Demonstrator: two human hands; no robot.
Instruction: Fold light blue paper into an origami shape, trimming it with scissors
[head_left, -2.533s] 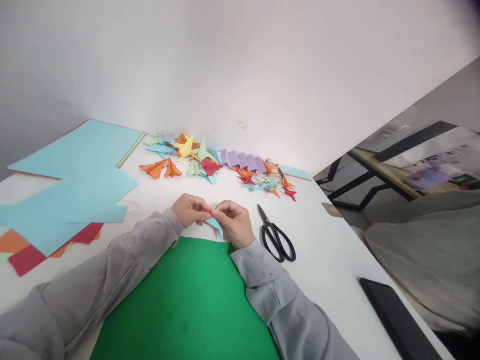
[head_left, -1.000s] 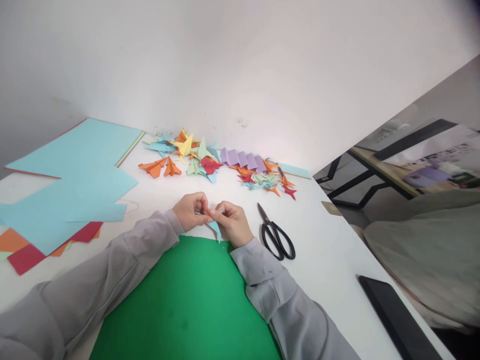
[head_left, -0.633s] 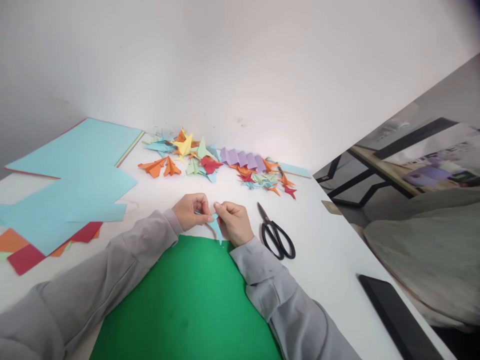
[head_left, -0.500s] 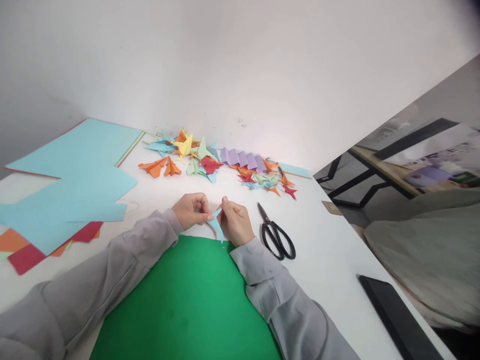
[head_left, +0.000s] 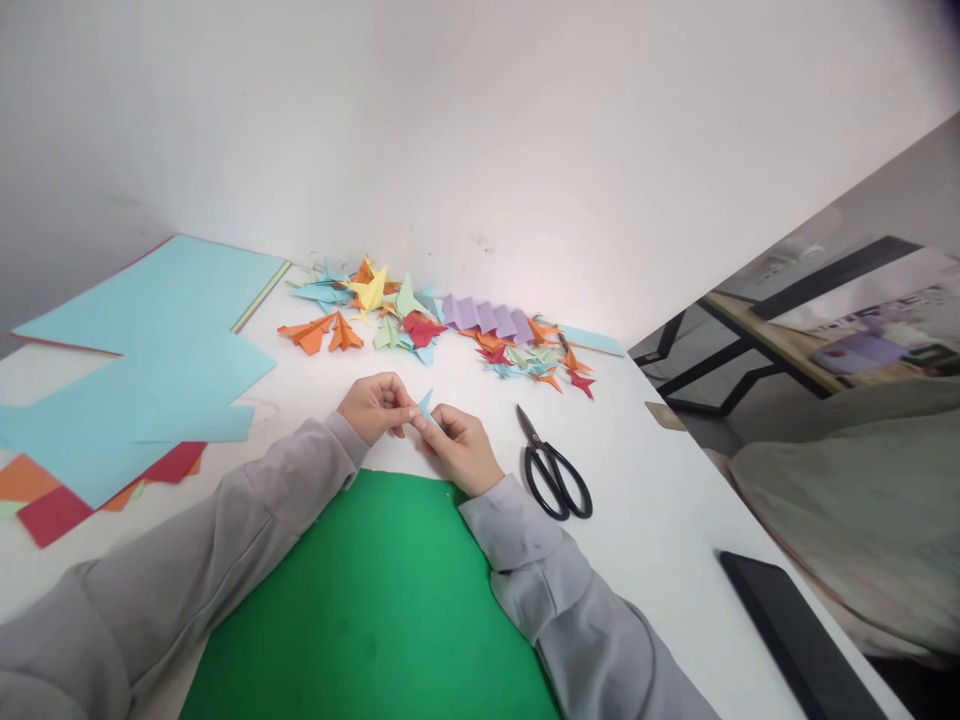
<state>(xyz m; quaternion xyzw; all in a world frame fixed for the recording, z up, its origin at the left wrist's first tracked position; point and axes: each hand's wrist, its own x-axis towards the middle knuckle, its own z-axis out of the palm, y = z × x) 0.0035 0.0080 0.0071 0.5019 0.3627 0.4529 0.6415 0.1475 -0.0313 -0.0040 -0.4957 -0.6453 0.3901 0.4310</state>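
Note:
A small light blue folded paper is pinched between my two hands, just beyond the top edge of a green sheet. My left hand grips it from the left with thumb and fingertips. From the right, my right hand holds it, the thumb tip touching near my left fingertips. Most of the paper is hidden by the fingers; one pointed part sticks up. Black-handled scissors lie to the right of my right hand.
Colourful folded papers and a purple pleated strip lie along the wall. Large blue sheets cover the left side, with red and orange pieces. A black flat object rests near the right edge.
The blue paper has turned and moved slightly up and left, showing less of itself. My right hand has rotated, its thumb now lying toward my left fingertips.

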